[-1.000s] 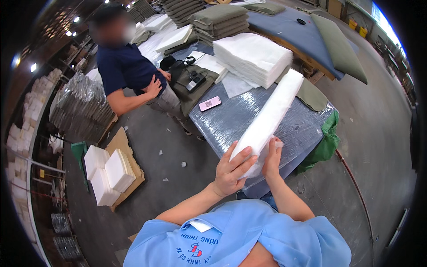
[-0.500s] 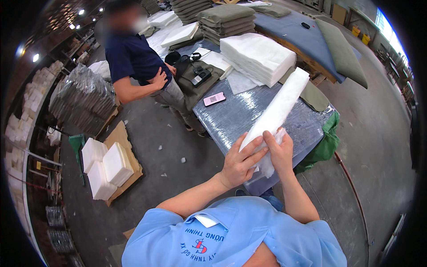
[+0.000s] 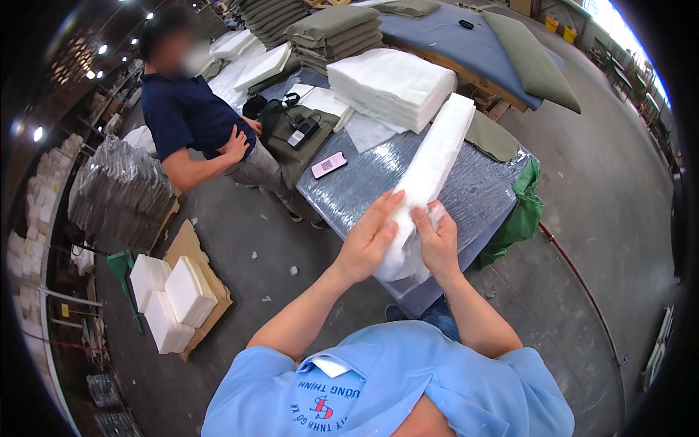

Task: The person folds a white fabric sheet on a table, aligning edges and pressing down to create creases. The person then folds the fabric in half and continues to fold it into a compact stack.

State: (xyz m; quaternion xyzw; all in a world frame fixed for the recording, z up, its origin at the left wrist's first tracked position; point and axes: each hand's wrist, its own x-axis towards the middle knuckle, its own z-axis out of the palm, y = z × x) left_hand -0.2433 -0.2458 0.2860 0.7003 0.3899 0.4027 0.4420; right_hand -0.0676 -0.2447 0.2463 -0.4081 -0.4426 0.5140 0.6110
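Both my hands are at the near end of a long white foam pad (image 3: 437, 149), which looks wrapped in thin fluffy batting and lies slanted over the plastic-covered table (image 3: 349, 191). My left hand (image 3: 370, 239) is closed along the pad's left side, fingers together against it. At the right side, my right hand (image 3: 438, 239) pinches the loose white batting between thumb and fingers. A soft bunched flap (image 3: 404, 258) of it hangs between my hands. Beyond the pad stands a tall stack of white batting sheets (image 3: 393, 84).
A phone (image 3: 329, 165) and a black device (image 3: 302, 131) lie on the left of the table. A co-worker (image 3: 193, 116) stands there, hand on hip. Grey-green cushions (image 3: 331, 33) are stacked behind. A green bag (image 3: 526, 211) hangs at the right corner. White foam blocks (image 3: 191, 291) rest on floor cardboard.
My left hand has opened its grip slightly and shifted along the pad's side. The batting flap at the near end has spread wider. The whole view has shifted, moving the scene leftward.
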